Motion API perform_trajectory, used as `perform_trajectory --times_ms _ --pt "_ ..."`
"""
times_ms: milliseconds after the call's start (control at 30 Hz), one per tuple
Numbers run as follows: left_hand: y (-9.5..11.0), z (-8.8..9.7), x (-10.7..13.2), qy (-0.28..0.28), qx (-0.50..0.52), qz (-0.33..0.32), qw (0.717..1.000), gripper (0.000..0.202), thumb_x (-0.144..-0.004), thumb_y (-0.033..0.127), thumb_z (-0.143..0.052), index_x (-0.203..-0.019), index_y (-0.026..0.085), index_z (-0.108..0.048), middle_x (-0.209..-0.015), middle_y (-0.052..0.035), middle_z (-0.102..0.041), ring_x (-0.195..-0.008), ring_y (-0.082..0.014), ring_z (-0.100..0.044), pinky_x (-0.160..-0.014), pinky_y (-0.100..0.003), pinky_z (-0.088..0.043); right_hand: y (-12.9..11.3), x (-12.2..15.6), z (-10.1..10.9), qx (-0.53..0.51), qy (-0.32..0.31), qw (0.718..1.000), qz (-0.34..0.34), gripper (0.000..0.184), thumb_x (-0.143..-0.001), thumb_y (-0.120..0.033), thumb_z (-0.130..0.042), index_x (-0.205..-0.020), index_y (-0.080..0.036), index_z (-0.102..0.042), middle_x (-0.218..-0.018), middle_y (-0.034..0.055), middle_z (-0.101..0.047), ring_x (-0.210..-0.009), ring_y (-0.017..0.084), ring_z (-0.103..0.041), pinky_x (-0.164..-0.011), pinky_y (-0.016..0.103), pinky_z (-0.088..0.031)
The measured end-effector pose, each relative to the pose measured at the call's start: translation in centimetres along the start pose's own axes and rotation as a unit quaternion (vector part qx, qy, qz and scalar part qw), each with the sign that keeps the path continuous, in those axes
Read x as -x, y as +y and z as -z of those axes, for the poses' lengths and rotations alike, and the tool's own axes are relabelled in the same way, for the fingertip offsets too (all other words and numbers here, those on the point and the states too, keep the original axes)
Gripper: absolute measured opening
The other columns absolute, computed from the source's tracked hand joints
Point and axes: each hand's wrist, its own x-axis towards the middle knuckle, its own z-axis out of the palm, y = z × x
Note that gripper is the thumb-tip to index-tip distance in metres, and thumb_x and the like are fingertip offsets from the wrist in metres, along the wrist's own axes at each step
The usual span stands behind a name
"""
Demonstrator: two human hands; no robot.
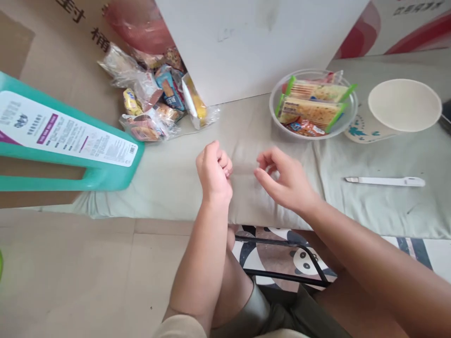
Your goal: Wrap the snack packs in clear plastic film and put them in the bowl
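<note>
My left hand is curled into a loose fist above the pale green cloth, and nothing shows in its fingers. Across a small gap from it, my right hand has bent fingers with the thumb apart and holds nothing. A clear plastic bowl with packaged crackers and a small red-orange packet stands beyond my right hand. Several wrapped snacks lie in a heap past my left hand, to the left.
At the right stand a white paper tub and, nearer, a white utility knife lying on the cloth. A teal jug leans in from the left. White box and cardboard back the table.
</note>
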Motion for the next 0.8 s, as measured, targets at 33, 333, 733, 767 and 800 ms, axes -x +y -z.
perform_trajectory --times_ms 33,333,733,767,800 --pt "0.4 0.3 -0.4 0.002 0.02 0.028 0.999 0.049 -0.089 0.029 -0.058 -0.059 0.021 -0.02 -0.05 0.0084 -0.014 -0.037 -0.0046 -0.016 -0.038 -0.02 -0.015 -0.8 -2.2 -1.6 -0.004 0.0 1.0 -0.016 0.022 -0.084 -0.036 -0.065 -0.099 -0.022 -0.057 -0.094 0.0058 -0.066 -0.086 0.021 -0.064 -0.074 0.034 -0.05" --pt "2.3 2.4 -2.5 0.038 0.143 0.111 0.983 0.042 -0.092 0.024 -0.046 -0.063 0.022 -0.016 -0.048 0.0086 -0.011 -0.035 -0.0057 -0.013 -0.037 -0.021 -0.012 -4.1 -16.2 -12.6 0.072 0.035 0.987 -0.139 0.058 -0.09 -0.039 -0.068 -0.136 -0.012 -0.044 -0.132 0.0178 -0.058 -0.139 0.035 -0.053 -0.115 0.053 -0.045" --pt "1.8 2.0 -2.1 0.09 0.152 0.007 0.984 0.036 -0.093 0.027 -0.051 -0.065 0.021 -0.028 -0.055 0.0075 -0.021 -0.041 -0.0066 -0.023 -0.04 -0.021 -0.02 -3.6 -7.0 -7.0 0.1 0.069 0.992 0.028 0.034 -0.095 -0.033 -0.054 -0.125 -0.019 -0.06 -0.112 0.0081 -0.068 -0.112 0.025 -0.064 -0.104 0.044 -0.053" --pt "1.3 1.8 -1.8 0.056 0.134 0.012 0.989 0.032 -0.093 0.028 -0.053 -0.067 0.021 -0.035 -0.057 0.0067 -0.029 -0.044 -0.0065 -0.03 -0.042 -0.019 -0.025 -3.2 -4.6 -5.8 0.124 0.106 0.985 0.064 0.038 -0.092 -0.032 -0.057 -0.128 -0.019 -0.059 -0.117 0.0098 -0.065 -0.118 0.027 -0.061 -0.107 0.046 -0.052" --pt "0.7 1.5 -1.4 0.008 0.11 0.019 0.994 0.026 -0.092 0.03 -0.055 -0.071 0.02 -0.043 -0.061 0.0053 -0.039 -0.048 -0.0068 -0.039 -0.044 -0.018 -0.032 -2.6 -2.2 -4.5 0.149 0.141 0.975 0.091 0.044 -0.09 -0.031 -0.06 -0.132 -0.018 -0.058 -0.12 0.0116 -0.062 -0.121 0.028 -0.059 -0.108 0.047 -0.052"
